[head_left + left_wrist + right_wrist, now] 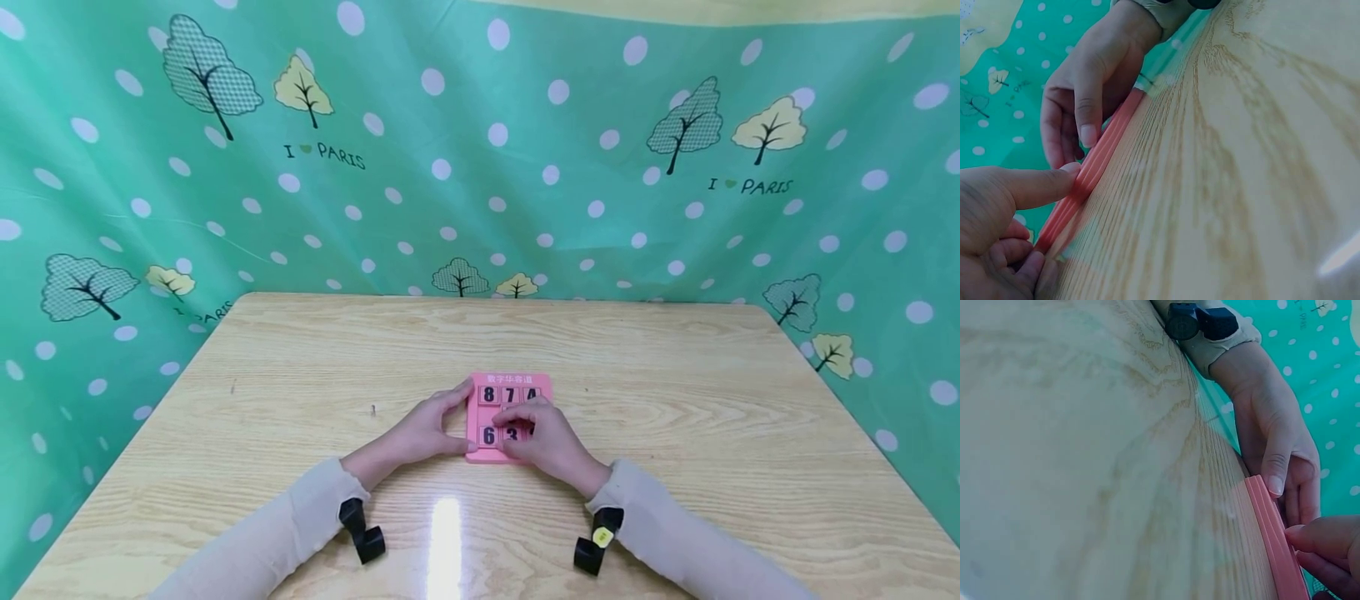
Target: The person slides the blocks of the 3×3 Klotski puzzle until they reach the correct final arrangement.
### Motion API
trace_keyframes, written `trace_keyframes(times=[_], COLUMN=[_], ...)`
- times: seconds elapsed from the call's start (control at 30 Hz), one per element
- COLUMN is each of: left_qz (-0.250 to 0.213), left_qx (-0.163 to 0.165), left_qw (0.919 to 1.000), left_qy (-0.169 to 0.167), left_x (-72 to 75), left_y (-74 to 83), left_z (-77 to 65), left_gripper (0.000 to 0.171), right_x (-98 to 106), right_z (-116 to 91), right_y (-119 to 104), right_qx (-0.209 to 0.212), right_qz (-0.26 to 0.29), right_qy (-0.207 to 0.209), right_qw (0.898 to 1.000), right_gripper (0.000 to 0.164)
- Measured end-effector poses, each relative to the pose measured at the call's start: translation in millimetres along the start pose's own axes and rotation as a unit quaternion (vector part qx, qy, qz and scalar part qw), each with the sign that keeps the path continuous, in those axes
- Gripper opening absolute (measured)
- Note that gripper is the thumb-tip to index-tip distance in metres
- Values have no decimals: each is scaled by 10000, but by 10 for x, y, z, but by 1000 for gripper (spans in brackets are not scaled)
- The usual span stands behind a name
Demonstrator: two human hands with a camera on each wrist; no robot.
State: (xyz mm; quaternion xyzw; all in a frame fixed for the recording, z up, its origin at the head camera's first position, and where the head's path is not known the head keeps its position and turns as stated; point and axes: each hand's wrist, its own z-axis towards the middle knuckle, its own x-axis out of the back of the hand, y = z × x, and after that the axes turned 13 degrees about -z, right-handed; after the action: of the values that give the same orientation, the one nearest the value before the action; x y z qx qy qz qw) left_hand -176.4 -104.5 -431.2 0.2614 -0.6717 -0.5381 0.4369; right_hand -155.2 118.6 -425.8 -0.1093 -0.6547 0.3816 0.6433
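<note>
A pink number sliding puzzle [483, 457] lies flat on the table, with white characters along its far edge. Its far row shows an 8 tile [489, 394], a 7 and a partly covered 4. In the near row are a 6 tile [488, 436] and a 3; the rest is hidden. My left hand [423, 427] holds the puzzle's left edge, thumb at the near corner and fingers farther up. Over the right side is my right hand [547, 437], its bent index finger and thumb at the tiles. It covers most of the middle row, whose left spot shows bare pink.
The wooden table [675, 375] extends around the puzzle. Behind and beside it hangs a green dotted curtain [495, 167] with printed trees. Black wrist cameras are strapped at the left cuff [362, 531] and the right cuff [598, 540]. Light glares off the near tabletop.
</note>
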Motion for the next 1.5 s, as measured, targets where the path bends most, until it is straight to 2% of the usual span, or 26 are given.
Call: trace_keyframes(times=[0.23, 0.53, 1.0, 1.5], left_qz=[15, 92, 78, 15], left_qx=[-24, 118, 112, 66], left_qw=[10000, 9999, 9999, 10000], left_qy=[-4, -20, -84, -64], left_x=[5, -3, 8, 8], left_y=[-10, -18, -2, -2], left_z=[6, 7, -4, -19], left_gripper=[92, 92, 90, 90], right_x=[-4, 11, 26, 8], right_z=[40, 111, 210, 228], right_y=[17, 19, 26, 29], right_qx=[-2, -146, -147, -271], right_qz=[-57, -27, -1, -1], right_qy=[24, 40, 66, 91], right_qw=[10000, 9999, 9999, 9996], right_gripper=[27, 27, 27, 27])
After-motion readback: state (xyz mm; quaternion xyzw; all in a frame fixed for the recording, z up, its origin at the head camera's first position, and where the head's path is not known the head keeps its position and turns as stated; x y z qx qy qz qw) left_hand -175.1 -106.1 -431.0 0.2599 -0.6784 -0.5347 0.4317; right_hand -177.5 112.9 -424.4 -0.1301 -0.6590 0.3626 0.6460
